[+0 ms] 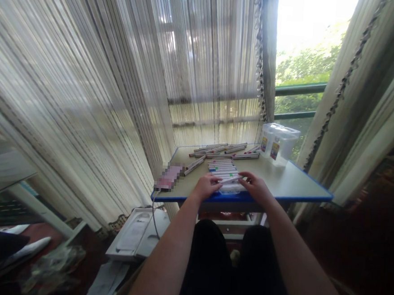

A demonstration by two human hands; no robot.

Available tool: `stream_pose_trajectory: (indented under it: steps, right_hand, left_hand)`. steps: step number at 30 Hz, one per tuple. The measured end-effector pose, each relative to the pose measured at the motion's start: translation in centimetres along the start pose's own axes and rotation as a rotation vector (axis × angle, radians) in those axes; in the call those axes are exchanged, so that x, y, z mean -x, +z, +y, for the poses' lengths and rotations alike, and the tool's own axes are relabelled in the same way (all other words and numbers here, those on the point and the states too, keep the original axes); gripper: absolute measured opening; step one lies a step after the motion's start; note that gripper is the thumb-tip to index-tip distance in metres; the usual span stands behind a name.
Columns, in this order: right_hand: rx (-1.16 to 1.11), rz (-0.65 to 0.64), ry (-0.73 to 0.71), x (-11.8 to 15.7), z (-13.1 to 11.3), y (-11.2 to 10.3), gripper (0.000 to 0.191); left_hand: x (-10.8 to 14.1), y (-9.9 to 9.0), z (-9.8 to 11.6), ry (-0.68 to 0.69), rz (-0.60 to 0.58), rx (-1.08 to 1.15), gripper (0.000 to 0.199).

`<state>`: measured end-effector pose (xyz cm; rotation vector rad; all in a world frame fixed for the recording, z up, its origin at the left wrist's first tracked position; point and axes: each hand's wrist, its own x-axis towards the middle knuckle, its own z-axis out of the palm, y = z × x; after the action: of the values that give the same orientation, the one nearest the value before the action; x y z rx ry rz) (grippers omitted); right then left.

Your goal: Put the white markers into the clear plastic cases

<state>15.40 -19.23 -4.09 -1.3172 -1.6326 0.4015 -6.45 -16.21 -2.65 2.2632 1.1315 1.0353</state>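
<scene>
At the front edge of the small table, my left hand (208,185) and my right hand (254,186) are closed at the two ends of a white marker (230,180). Below it lies a clear plastic case (230,188), partly covered by the hands. Just beyond, several white markers (221,166) lie side by side in a row, some with blue, green or red ends. A loose heap of markers (219,151) with coloured ends spreads across the back of the table. One more marker (195,165) lies slanted to the left.
Clear plastic containers (282,146) with labels stand at the table's back right. A pinkish, blurred-out flat object (169,178) with a cable lies at the left corner. The table (295,183) has a blue edge. An open white box (126,232) sits lower left; curtains (215,77) hang behind.
</scene>
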Motion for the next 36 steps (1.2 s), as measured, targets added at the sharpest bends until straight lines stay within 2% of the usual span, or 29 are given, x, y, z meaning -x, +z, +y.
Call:
stream_pose_trajectory:
  steps: [4,8,10,16,19,22,26,28,31,34,36]
  right_hand:
    - [-0.014,0.039,-0.018,0.0,0.0,0.2,0.035]
    - [0.044,0.041,-0.022,0.0,0.1,0.6,0.033]
    - [0.075,0.028,-0.029,0.0,0.0,0.7,0.032]
    - [0.106,0.005,-0.088,0.1,0.1,0.7,0.03]
    - [0.167,0.034,-0.175,0.3,0.2,1.2,0.035]
    - [0.243,0.012,-0.296,0.4,0.0,1.9,0.04]
    - [0.251,-0.021,-0.395,0.3,-0.2,2.4,0.027]
    - [0.224,-0.01,-0.398,0.3,-0.2,2.4,0.021]
    - [0.197,0.005,-0.361,0.2,-0.1,2.1,0.022]
    - [0.191,0.012,-0.292,0.2,0.2,1.5,0.025]
    - [0.198,-0.004,-0.262,0.1,0.3,1.1,0.028]
  left_hand:
    - [0.1,0.1,0.0,-0.017,0.051,-0.009,0.015]
    - [0.0,0.0,-0.8,-0.135,0.206,0.219,0.016]
    - [0.0,0.0,-1.2,-0.173,0.24,0.306,0.018]
    - [0.3,-0.3,-0.8,-0.188,0.158,0.457,0.028]
    - [0.5,-0.3,-0.4,-0.183,0.095,0.528,0.035]
    - [0.5,-0.3,-0.4,-0.149,0.083,0.494,0.037]
    - [0.5,0.0,-0.5,-0.094,0.047,0.494,0.036]
    - [0.6,0.2,-0.5,-0.089,0.022,0.476,0.036]
    - [0.6,0.3,-0.6,-0.112,0.029,0.437,0.041]
    - [0.4,0.3,-0.9,-0.143,0.106,0.476,0.049]
    - [0.2,0.2,-1.0,-0.155,0.15,0.513,0.048]
